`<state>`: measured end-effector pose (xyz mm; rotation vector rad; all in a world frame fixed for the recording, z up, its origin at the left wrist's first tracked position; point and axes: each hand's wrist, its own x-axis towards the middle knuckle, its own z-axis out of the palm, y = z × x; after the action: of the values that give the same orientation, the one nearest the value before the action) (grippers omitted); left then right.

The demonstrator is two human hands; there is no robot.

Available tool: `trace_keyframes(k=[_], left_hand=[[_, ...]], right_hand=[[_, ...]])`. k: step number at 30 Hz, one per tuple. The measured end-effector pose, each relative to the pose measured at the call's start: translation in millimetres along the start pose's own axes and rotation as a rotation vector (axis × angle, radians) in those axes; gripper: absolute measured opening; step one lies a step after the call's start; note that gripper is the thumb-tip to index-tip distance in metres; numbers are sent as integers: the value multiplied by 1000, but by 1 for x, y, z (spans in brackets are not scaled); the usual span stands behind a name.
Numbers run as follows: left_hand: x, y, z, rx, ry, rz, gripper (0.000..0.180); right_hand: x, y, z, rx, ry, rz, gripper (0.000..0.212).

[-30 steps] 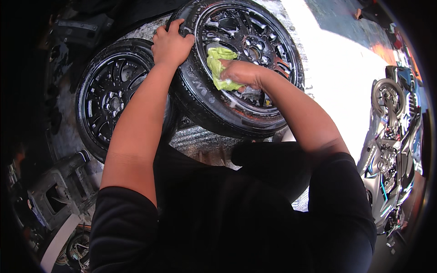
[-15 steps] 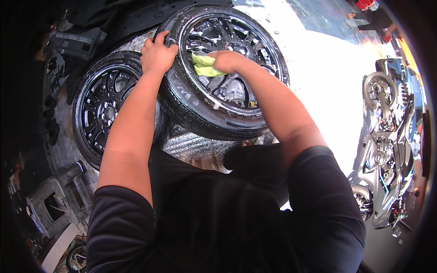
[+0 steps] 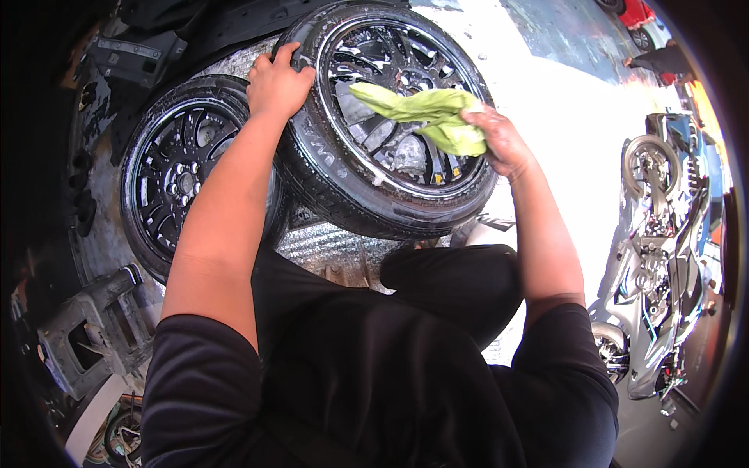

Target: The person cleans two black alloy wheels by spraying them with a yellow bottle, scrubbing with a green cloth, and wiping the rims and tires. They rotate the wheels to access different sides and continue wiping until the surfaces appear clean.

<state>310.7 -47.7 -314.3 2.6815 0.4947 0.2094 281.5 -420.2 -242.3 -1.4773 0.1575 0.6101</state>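
A black car wheel (image 3: 365, 189) with a wet, multi-spoke rim lies tilted before me, foam spots on its tyre. My left hand (image 3: 281, 84) grips the left edge of that tyre, fingers over the tread side and thumb apart. My right hand (image 3: 502, 142), at the wheel's right edge, holds a yellow-green cloth (image 3: 449, 117). The cloth stretches leftward over the rim, its far end above the spokes; whether it touches them I cannot tell. A second black wheel (image 3: 184, 182) stands close on the left, partly behind my left forearm.
A motorcycle (image 3: 655, 249) stands at the right. Crumpled silver sheeting (image 3: 335, 253) lies under the wheels. At lower left is a grey metal frame (image 3: 94, 343), and dark panels (image 3: 133, 58) fill the upper left. A red vehicle (image 3: 641, 15) and part of a person (image 3: 663, 61) show at upper right.
My right hand has moved right, from inside the rim to the wheel's right edge. The bunched cloth has spread out into a long strip. My left hand stays on the tyre.
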Motion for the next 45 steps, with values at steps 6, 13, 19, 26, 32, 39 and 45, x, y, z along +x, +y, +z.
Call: trace_keyframes(k=[6,13,19,26,32,39,45], left_hand=[[-3,4,0,0,7,16,64],[-3,-1,0,-46,-11,19,66],[1,2,2,-37,0,14,65],[2,2,3,-28,-12,20,65],[3,-5,3,-41,-19,12,66],[-2,2,2,-25,-12,13,67],[2,3,3,-15,-18,6,65]], right_hand=[[23,5,-18,-348,129,22,59],[40,79,76,-1178,-399,12,80],[52,50,121,-1771,-518,-9,52],[38,44,39,-2047,-235,-314,55],[23,53,34,-1920,-193,-192,54],[-24,88,11,-1412,-458,198,66],[35,91,34,-843,-398,275,50]])
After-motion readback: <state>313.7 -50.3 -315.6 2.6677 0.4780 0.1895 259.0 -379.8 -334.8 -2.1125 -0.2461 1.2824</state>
